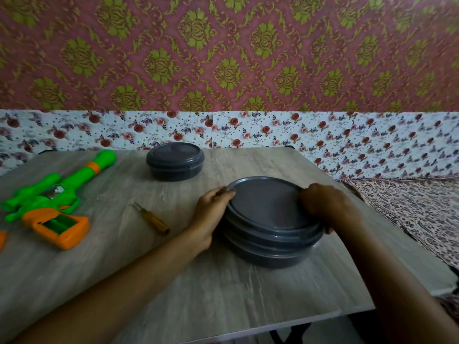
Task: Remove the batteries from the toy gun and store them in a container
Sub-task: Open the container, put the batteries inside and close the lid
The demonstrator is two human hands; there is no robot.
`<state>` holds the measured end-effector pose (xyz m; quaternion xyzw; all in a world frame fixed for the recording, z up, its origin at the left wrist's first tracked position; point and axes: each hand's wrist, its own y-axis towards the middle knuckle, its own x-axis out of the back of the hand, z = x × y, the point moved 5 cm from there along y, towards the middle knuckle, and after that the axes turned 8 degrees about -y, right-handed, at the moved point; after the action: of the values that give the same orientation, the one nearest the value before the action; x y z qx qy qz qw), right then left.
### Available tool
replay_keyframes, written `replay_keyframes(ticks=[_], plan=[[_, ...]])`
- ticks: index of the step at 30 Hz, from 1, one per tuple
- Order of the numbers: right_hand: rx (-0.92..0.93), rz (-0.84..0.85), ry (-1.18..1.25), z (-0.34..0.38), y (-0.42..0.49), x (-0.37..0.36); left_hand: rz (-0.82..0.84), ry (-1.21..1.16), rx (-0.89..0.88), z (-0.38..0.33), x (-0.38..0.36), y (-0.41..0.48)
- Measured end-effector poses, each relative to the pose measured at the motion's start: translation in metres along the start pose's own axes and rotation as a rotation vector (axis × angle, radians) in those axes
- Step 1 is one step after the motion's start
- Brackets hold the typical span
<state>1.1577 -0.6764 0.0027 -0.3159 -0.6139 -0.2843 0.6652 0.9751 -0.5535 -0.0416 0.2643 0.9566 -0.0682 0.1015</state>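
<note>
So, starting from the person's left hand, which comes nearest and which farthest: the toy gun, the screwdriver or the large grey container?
1. Large grey container: nearest, the left hand grips its left rim.
2. Screwdriver: lying just to the left of that hand.
3. Toy gun: farthest, out at the far left.

A yellow-handled screwdriver [152, 220] lies on the wood-grain tabletop [223, 289], left of the left fingers [224, 193]. Beyond them, floral paper [248, 130] runs below red-and-gold wallpaper [223, 58]. A patterned cloth [409, 209] lies right of the right fingers [308, 197].
</note>
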Motion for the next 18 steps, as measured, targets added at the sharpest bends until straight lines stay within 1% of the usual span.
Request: replay_keyframes(ticks=[2,4,6,8,10,12,13,16,18], plan=[[-0.017,0.026,-0.093,-0.005,-0.013,0.006,0.008,-0.032,-0.013,0.006,-0.004,-0.009],[0.028,-0.018,-0.195,0.000,-0.012,0.016,0.004,-0.048,0.007,0.007,-0.007,-0.008],[0.115,-0.033,-0.134,0.008,0.000,0.020,0.004,-0.049,0.031,0.003,-0.010,-0.003],[0.207,0.026,-0.026,0.016,0.012,0.017,0.010,-0.043,0.057,0.002,-0.012,0.003],[0.253,0.069,0.082,0.020,0.016,0.014,0.026,-0.047,0.080,0.000,-0.013,0.008],[0.233,0.064,0.153,0.018,0.017,0.012,0.045,-0.030,0.091,-0.005,-0.015,0.011],[0.206,0.060,0.144,0.017,0.016,0.011,0.041,-0.026,0.086,-0.008,-0.016,0.013],[0.119,0.029,-0.002,0.013,0.009,0.009,-0.065,-0.030,0.046,-0.010,-0.013,0.011],[0.065,0.038,-0.067,0.011,0.000,0.006,-0.117,-0.023,0.003,-0.005,-0.010,0.001]])
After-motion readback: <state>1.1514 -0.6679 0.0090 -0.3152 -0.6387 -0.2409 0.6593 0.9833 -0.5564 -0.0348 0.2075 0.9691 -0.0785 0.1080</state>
